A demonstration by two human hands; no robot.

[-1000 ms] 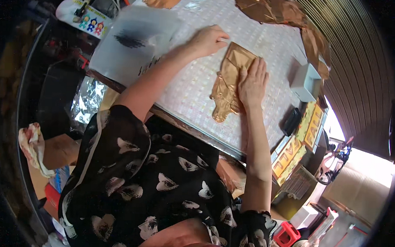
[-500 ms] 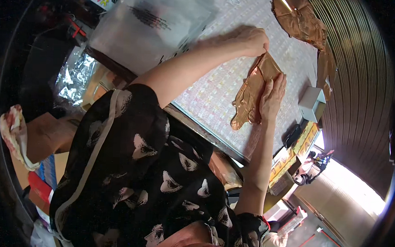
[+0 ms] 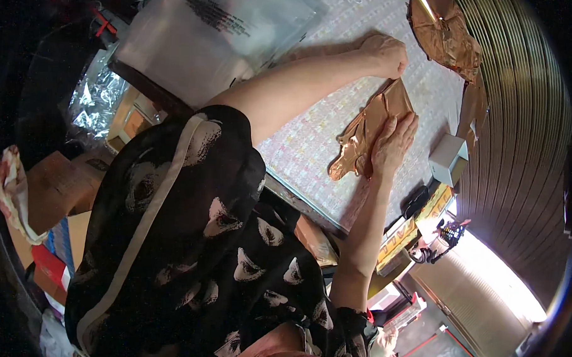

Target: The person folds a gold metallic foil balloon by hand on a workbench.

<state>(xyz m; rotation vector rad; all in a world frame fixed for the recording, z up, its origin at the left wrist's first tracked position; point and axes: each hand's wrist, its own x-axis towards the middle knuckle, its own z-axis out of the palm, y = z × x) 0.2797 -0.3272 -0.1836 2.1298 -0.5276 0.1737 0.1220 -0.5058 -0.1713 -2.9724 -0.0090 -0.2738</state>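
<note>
A shiny copper-coloured foil piece [image 3: 363, 131] lies on the patterned tabletop, its upper part folded flat and its lower end crumpled to a narrow tip. At its far corner, my left hand [image 3: 386, 55] is closed with the fingers curled in, pinching the edge. My right hand [image 3: 393, 143] lies along its right side, fingers stretched out and pressed flat on the foil, the palm toward its lower half. More copper-coloured foil [image 3: 439, 33] lies in a wrinkled heap at the table's far right.
A clear plastic bag [image 3: 196, 43] with dark print covers the table's left side. By the right edge stand a small white box [image 3: 448, 160] and a black object [image 3: 415, 200]. Corrugated metal shutter [image 3: 520, 136] rises beyond. Cardboard boxes [image 3: 52, 192] sit at lower left.
My left hand has shifted a little right and away from me, still at the foil's far corner. My right hand stays pressed on the foil. The whole view has shifted slightly.
</note>
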